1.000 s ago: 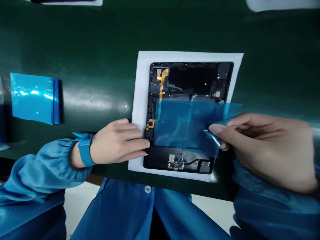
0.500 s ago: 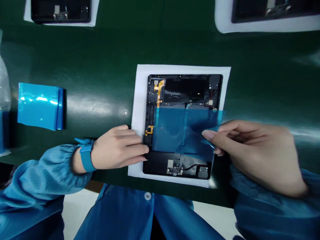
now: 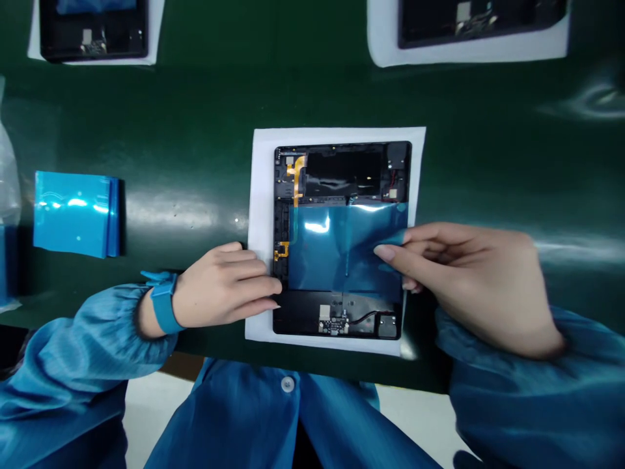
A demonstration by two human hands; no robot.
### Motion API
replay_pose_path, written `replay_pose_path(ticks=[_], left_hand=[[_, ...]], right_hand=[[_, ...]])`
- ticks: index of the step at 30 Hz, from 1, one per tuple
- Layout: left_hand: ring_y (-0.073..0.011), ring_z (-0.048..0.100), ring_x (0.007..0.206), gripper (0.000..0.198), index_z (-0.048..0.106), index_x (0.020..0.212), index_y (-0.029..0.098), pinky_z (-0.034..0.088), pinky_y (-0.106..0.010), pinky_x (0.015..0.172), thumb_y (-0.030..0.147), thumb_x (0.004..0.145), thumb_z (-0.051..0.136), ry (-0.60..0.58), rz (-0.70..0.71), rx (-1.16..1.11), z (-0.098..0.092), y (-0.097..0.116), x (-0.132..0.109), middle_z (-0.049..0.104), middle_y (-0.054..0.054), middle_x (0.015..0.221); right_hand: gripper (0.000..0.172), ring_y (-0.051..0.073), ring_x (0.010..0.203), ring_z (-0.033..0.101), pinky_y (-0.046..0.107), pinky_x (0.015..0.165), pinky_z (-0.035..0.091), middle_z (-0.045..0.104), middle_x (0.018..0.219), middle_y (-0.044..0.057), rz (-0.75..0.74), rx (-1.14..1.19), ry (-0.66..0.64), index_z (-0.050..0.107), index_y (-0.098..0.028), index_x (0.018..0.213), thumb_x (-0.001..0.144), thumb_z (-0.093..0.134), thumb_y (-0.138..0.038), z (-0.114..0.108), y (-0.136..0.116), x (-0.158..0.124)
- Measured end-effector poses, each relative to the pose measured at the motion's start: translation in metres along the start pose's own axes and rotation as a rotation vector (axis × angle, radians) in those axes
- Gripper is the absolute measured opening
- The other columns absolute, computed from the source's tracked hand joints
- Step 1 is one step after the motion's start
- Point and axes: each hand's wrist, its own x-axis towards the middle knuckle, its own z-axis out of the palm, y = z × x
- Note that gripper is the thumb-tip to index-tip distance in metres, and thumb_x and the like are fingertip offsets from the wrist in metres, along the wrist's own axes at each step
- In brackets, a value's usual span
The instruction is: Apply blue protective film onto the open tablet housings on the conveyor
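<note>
An opened black tablet housing (image 3: 336, 314) lies on a white sheet (image 3: 261, 195), its circuit board, wires and orange flex cable exposed. Over its middle lies a translucent blue film (image 3: 322, 254). The right edge of that film is pinched between the thumb and fingers of my right hand (image 3: 469, 280), slightly above the housing. My left hand (image 3: 229, 286) rests palm down at the housing's left side, fingers loosely bent, thumb and index fingertip touching its edge. Nothing shows inside my left hand.
A stack of blue film sheets (image 3: 73, 213) lies at the left, near a clear plastic bag (image 3: 7, 169). Two more black housings, one at upper left (image 3: 95, 32) and one at upper right (image 3: 478, 23), sit on white sheets. The green tabletop (image 3: 205, 98) has its front edge close to my body.
My right hand has moved left and lowered the film, which now lies flatter and within the housing's right edge. My left hand stays at the housing's side. The whole view has shifted slightly.
</note>
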Motion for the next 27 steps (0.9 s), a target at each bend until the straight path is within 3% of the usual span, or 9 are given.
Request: replay_pose_path(ticks=[2,5,8,13,20,23,25,27], left_hand=[[-0.0141,0.064,0.073,0.022,0.067,0.102,0.019,0.041,-0.029,0.063,0.039,0.106,0.058,0.005,0.000,-0.008,-0.001,0.001,0.000,0.071,0.000,0.082],[-0.0148,0.064,0.074,0.025,0.068,0.107,0.018,0.048,-0.028,0.066,0.041,0.106,0.058,0.029,-0.001,-0.001,-0.004,0.003,0.003,0.072,-0.002,0.085],[-0.0171,0.064,0.078,0.026,0.071,0.113,0.016,0.051,-0.031,0.069,0.036,0.106,0.056,0.031,-0.015,0.157,-0.009,0.006,0.016,0.071,-0.005,0.089],[-0.0213,0.060,0.084,0.031,0.076,0.118,0.023,0.041,-0.036,0.068,0.025,0.107,0.047,-0.132,0.000,0.506,-0.005,0.012,0.056,0.066,-0.006,0.090],[-0.0261,0.062,0.106,0.045,0.066,0.139,0.027,0.042,-0.039,0.082,0.012,0.105,0.040,-0.246,0.045,0.486,0.029,0.029,0.110,0.066,-0.010,0.108],[-0.0280,0.062,0.108,0.044,0.065,0.140,0.025,0.045,-0.040,0.085,0.014,0.103,0.044,-0.254,0.012,0.423,0.027,0.022,0.109,0.067,-0.011,0.114],[-0.0292,0.062,0.111,0.042,0.067,0.136,0.024,0.047,-0.044,0.090,0.015,0.100,0.046,-0.173,-0.087,0.385,0.018,0.009,0.096,0.067,-0.012,0.120],[-0.0316,0.061,0.120,0.043,0.066,0.137,0.022,0.048,-0.048,0.098,0.017,0.098,0.047,-0.041,-0.224,0.365,0.007,-0.006,0.080,0.064,-0.013,0.131]], right_hand=[[0.028,0.011,0.038,0.055,0.023,0.043,0.049,0.064,0.051,-0.003,0.004,0.017,0.003,0.073,-0.019,0.076,0.072,0.087,-0.043,0.000,0.002,0.000],[0.039,0.013,0.042,0.059,0.026,0.048,0.053,0.068,0.056,-0.003,0.020,0.043,-0.002,0.074,-0.018,0.097,0.071,0.088,-0.044,-0.001,0.005,-0.001],[0.051,0.015,0.044,0.061,0.030,0.052,0.056,0.068,0.055,-0.004,0.011,0.048,-0.018,0.073,-0.018,0.109,0.072,0.088,-0.050,-0.002,0.008,-0.003],[0.037,0.015,0.045,0.059,0.030,0.050,0.053,0.068,0.058,-0.002,-0.071,0.083,0.079,0.072,-0.020,0.099,0.080,0.084,-0.050,-0.003,0.015,-0.003],[0.025,0.012,0.046,0.056,0.026,0.046,0.044,0.064,0.059,-0.001,-0.171,0.114,0.283,0.070,-0.020,0.084,0.088,0.076,-0.043,-0.008,0.037,0.012],[0.025,0.014,0.055,0.063,0.028,0.053,0.048,0.071,0.069,0.002,-0.365,-0.045,0.329,0.074,-0.019,0.088,0.095,0.068,-0.042,-0.005,0.037,0.005],[0.029,0.017,0.072,0.073,0.030,0.065,0.053,0.081,0.090,0.005,-0.611,-0.282,0.210,0.078,-0.019,0.098,0.101,0.061,-0.042,0.001,0.031,-0.006],[0.036,0.020,0.088,0.077,0.031,0.070,0.055,0.080,0.119,0.007,-0.847,-0.553,0.000,0.079,-0.019,0.114,0.104,0.055,-0.045,0.009,0.023,-0.017]])
